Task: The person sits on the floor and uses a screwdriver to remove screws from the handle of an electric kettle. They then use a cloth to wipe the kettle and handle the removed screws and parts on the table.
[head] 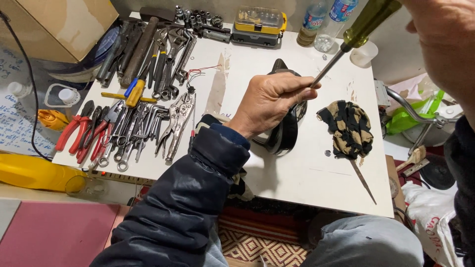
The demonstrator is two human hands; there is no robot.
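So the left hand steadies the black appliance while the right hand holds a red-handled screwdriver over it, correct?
Not quite. In the head view the screwdriver in the right hand has a translucent yellow-green handle, not red. The left hand does rest on the black appliance.
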